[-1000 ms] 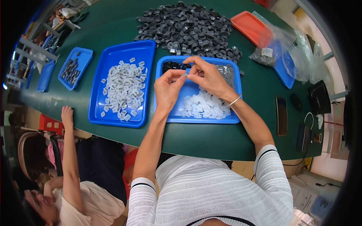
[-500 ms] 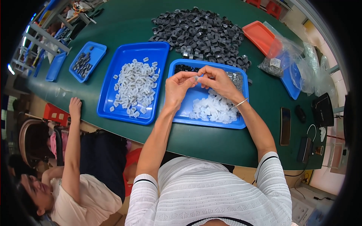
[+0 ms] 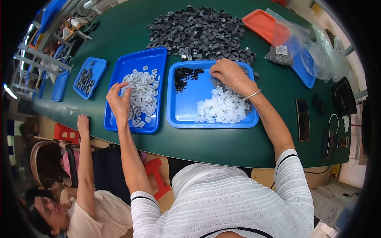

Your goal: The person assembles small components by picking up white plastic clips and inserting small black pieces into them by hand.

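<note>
At the left of the frame, a small blue tray (image 3: 100, 68) with dark parts (image 3: 86, 82) is on the green bench (image 3: 206, 144), and a co-worker's hand (image 3: 83, 123) rests near it at the bench edge. To the right of these, the person's left hand (image 3: 118, 104) is over the left side of a deep blue tray (image 3: 133, 62); its thumb and fingers stand apart. The pale clip-like pieces (image 3: 143, 99) lie directly to the right of its fingertips, in mixed directions, so no common long axis can be told. This hand is the nearer one to them. Next comes a light-blue tray (image 3: 183, 106): black pieces (image 3: 187, 75) in its upper left, translucent white pieces (image 3: 222, 108) at its lower right. Over its upper right, the right hand (image 3: 235, 76) bends its fingers down at small grey pieces (image 3: 217, 83), which it partly hides; whether its fingertips are closed on one, I cannot tell.
</note>
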A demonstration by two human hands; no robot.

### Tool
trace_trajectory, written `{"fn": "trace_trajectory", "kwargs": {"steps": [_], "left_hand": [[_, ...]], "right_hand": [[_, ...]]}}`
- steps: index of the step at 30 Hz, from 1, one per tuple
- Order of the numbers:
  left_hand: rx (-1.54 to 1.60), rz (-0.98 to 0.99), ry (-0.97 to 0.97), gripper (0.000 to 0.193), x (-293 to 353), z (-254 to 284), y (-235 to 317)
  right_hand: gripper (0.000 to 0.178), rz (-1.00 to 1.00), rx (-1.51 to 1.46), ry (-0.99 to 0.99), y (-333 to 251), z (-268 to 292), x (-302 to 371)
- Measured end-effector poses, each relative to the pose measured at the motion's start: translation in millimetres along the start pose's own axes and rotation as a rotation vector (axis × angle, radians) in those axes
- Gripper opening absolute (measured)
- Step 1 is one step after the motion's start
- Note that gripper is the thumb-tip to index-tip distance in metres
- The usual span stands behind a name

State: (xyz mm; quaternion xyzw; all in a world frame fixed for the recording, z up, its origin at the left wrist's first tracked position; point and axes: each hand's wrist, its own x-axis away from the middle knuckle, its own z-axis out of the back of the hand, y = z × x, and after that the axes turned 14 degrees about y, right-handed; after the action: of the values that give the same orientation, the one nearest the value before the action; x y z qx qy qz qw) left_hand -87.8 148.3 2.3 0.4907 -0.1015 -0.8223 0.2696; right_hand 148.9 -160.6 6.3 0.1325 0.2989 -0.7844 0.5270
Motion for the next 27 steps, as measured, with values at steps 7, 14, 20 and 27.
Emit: {"fn": "trace_trajectory", "kwargs": {"steps": [7, 14, 20, 27], "left_hand": [[0.448, -0.125, -0.412, 0.012, 45.8, -11.1, 134.2], [0.407, -0.195, -0.661, 0.012, 64.8, -30.0, 150.3], [0.456, -0.166, -0.601, 0.013, 72.9, -25.4, 154.1], [1.034, 0.735, -0.497, 0.011, 40.7, -44.1, 131.1]], "right_hand": [[0.006, 0.058, 0.035, -0.016, -16.0, -8.0, 2.7], [0.006, 0.116, 0.111, -0.007, -13.0, -15.8, 5.3], [0.008, 0.065, 0.099, 0.012, -16.3, -13.9, 10.1], [0.009, 0.128, -0.061, 0.033, -26.5, -33.5, -9.5]]}}
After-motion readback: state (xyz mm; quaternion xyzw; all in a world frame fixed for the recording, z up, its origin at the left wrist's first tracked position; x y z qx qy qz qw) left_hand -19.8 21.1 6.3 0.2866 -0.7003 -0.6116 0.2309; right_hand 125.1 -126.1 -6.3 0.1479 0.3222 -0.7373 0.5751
